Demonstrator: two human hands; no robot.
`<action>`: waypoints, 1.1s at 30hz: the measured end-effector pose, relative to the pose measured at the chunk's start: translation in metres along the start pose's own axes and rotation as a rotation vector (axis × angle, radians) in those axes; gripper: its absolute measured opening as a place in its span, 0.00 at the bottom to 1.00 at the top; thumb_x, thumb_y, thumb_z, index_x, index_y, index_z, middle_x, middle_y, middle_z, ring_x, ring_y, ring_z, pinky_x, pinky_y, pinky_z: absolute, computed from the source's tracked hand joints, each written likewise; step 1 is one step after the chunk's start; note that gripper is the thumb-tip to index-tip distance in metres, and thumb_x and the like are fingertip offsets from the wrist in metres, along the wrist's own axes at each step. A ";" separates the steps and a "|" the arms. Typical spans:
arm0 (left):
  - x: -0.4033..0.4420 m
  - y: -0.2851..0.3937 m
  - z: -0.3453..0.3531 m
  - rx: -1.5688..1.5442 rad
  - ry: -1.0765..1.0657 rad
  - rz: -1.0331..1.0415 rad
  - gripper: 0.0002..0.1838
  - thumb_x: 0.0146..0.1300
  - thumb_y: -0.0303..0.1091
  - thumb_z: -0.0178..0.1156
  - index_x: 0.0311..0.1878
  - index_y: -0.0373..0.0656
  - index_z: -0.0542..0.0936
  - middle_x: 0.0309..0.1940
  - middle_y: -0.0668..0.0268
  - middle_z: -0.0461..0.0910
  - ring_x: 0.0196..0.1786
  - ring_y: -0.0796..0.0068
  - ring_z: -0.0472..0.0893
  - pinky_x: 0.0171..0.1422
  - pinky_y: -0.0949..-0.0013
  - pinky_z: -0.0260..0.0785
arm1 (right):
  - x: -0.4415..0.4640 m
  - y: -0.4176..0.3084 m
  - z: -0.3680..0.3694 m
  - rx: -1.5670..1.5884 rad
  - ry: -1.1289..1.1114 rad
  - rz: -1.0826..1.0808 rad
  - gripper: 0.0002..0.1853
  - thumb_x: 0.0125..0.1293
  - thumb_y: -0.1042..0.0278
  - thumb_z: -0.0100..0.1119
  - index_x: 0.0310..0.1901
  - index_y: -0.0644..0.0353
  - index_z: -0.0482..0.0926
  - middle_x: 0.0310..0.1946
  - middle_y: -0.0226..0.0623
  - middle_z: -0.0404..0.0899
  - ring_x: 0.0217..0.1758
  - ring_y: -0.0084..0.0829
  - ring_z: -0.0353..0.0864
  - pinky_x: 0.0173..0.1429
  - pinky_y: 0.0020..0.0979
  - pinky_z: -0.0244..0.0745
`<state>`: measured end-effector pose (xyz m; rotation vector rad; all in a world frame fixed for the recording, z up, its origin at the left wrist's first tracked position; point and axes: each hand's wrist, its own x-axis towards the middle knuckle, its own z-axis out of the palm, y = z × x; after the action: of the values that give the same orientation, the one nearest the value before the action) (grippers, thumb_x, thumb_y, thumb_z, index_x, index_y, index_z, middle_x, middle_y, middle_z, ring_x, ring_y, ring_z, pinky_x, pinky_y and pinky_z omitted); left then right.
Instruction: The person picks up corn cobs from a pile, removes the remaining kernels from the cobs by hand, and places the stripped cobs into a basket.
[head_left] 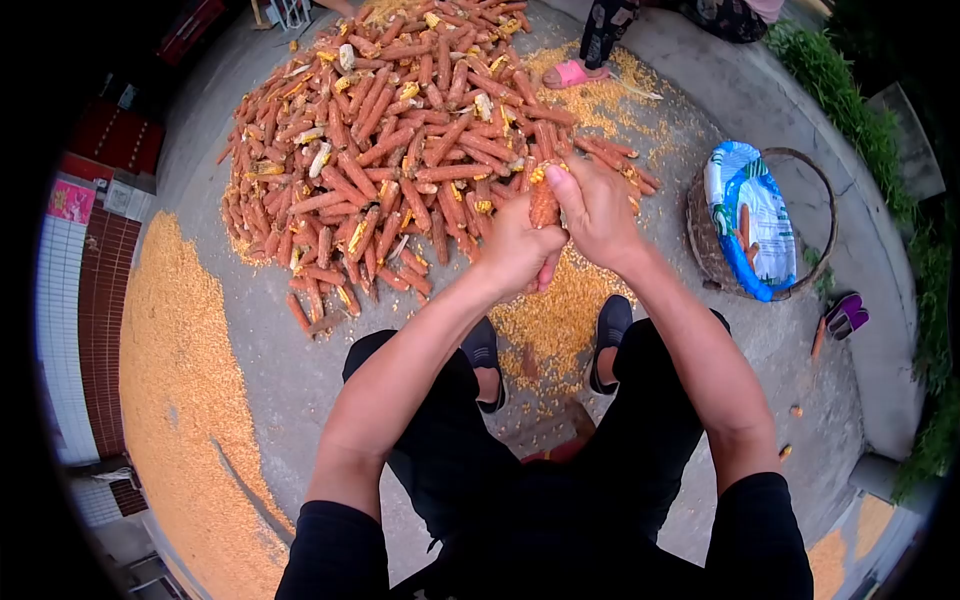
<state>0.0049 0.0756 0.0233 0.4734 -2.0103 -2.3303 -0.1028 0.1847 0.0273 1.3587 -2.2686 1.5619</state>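
A corn cob [545, 205], mostly stripped to its reddish core, is gripped in both my hands. Some yellow kernels still cling near its upper end. My left hand [520, 245] wraps round the lower part. Higher up, my right hand [595, 210] closes over the cob with its thumb pressed near the kernels. Below my hands, loose corn kernels [560, 310] lie scattered on the ground between my shoes. Just beyond is a big pile of bare cobs [390, 150], a few with kernels left on them.
A wide spread of kernels [185, 400] covers the ground at left. On the right stands a handled basket [705, 240] with a blue-and-white bag lining and cobs inside. Purple shoes [847, 316] lie beyond it. Another person's foot in a pink slipper [575, 73] is at the top.
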 end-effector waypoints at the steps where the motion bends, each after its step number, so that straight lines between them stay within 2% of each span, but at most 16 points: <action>1: 0.000 0.003 -0.003 -0.021 -0.040 -0.022 0.04 0.62 0.20 0.55 0.39 0.38 0.72 0.17 0.63 0.73 0.14 0.73 0.73 0.15 0.69 0.66 | 0.000 -0.001 -0.002 -0.004 -0.012 -0.009 0.22 0.77 0.55 0.53 0.30 0.66 0.71 0.24 0.56 0.74 0.31 0.58 0.76 0.37 0.50 0.68; 5: 0.002 0.006 -0.010 -0.289 -0.133 -0.095 0.03 0.62 0.20 0.54 0.38 0.37 0.72 0.16 0.63 0.72 0.12 0.73 0.72 0.15 0.68 0.65 | -0.001 -0.001 0.001 0.018 -0.023 -0.023 0.20 0.77 0.57 0.53 0.32 0.66 0.70 0.24 0.54 0.73 0.31 0.56 0.76 0.37 0.48 0.69; 8: 0.002 0.019 -0.015 -0.289 -0.121 -0.066 0.03 0.62 0.21 0.54 0.38 0.37 0.72 0.16 0.63 0.72 0.12 0.74 0.72 0.15 0.67 0.65 | 0.000 -0.006 0.004 0.153 0.014 0.013 0.20 0.76 0.56 0.55 0.32 0.66 0.70 0.23 0.52 0.73 0.29 0.54 0.75 0.36 0.46 0.69; 11: 0.004 0.020 -0.010 -0.071 0.010 -0.024 0.02 0.64 0.23 0.54 0.40 0.37 0.74 0.17 0.65 0.73 0.13 0.75 0.73 0.15 0.69 0.64 | 0.003 -0.010 0.005 0.203 0.013 0.059 0.22 0.74 0.54 0.58 0.31 0.66 0.70 0.22 0.50 0.71 0.27 0.53 0.74 0.34 0.45 0.68; 14: 0.004 0.014 -0.005 0.110 0.066 0.027 0.04 0.66 0.24 0.55 0.42 0.37 0.75 0.17 0.67 0.73 0.14 0.76 0.74 0.15 0.71 0.63 | 0.008 -0.008 0.006 0.051 0.045 0.145 0.24 0.73 0.52 0.61 0.28 0.66 0.71 0.21 0.52 0.72 0.26 0.54 0.73 0.33 0.45 0.67; 18: 0.008 -0.006 -0.003 0.362 0.130 0.228 0.05 0.66 0.23 0.56 0.43 0.36 0.75 0.18 0.68 0.74 0.14 0.77 0.74 0.15 0.71 0.63 | 0.009 0.002 0.015 -0.044 0.132 0.035 0.23 0.75 0.57 0.57 0.25 0.67 0.72 0.21 0.55 0.72 0.25 0.56 0.73 0.34 0.48 0.67; 23: 0.008 -0.013 -0.002 0.310 0.141 0.218 0.06 0.65 0.21 0.55 0.44 0.36 0.74 0.19 0.66 0.74 0.13 0.77 0.73 0.15 0.70 0.63 | 0.008 0.002 0.021 0.022 0.181 0.064 0.22 0.79 0.62 0.50 0.26 0.68 0.73 0.21 0.56 0.72 0.25 0.55 0.72 0.34 0.48 0.67; 26: 0.000 0.001 0.005 0.144 0.094 0.084 0.06 0.64 0.20 0.53 0.44 0.36 0.73 0.19 0.65 0.73 0.14 0.76 0.73 0.15 0.70 0.63 | 0.005 0.004 0.024 0.089 0.171 0.186 0.23 0.79 0.60 0.49 0.26 0.68 0.75 0.20 0.55 0.72 0.24 0.52 0.73 0.33 0.46 0.68; 29: -0.006 0.010 0.007 0.056 0.077 -0.067 0.05 0.64 0.20 0.53 0.42 0.37 0.72 0.18 0.65 0.72 0.13 0.75 0.72 0.15 0.69 0.64 | 0.001 0.012 0.031 0.165 0.221 0.215 0.24 0.80 0.59 0.48 0.27 0.68 0.75 0.19 0.51 0.71 0.21 0.42 0.74 0.32 0.44 0.68; 32: -0.003 0.005 0.001 -0.119 -0.008 -0.104 0.04 0.65 0.22 0.55 0.39 0.39 0.70 0.17 0.65 0.71 0.13 0.74 0.71 0.15 0.67 0.65 | 0.001 0.019 0.035 0.273 0.182 0.301 0.27 0.82 0.55 0.47 0.26 0.66 0.76 0.17 0.41 0.73 0.22 0.29 0.74 0.29 0.38 0.68; 33: -0.004 0.006 -0.002 -0.184 -0.057 -0.104 0.04 0.65 0.23 0.55 0.39 0.39 0.69 0.17 0.65 0.70 0.13 0.74 0.71 0.16 0.67 0.66 | 0.001 0.015 0.034 0.398 0.161 0.385 0.27 0.82 0.53 0.47 0.26 0.65 0.76 0.18 0.37 0.73 0.23 0.26 0.73 0.28 0.36 0.67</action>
<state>0.0083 0.0740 0.0300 0.5181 -1.8111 -2.5873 -0.1003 0.1590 0.0014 0.8355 -2.2996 2.2486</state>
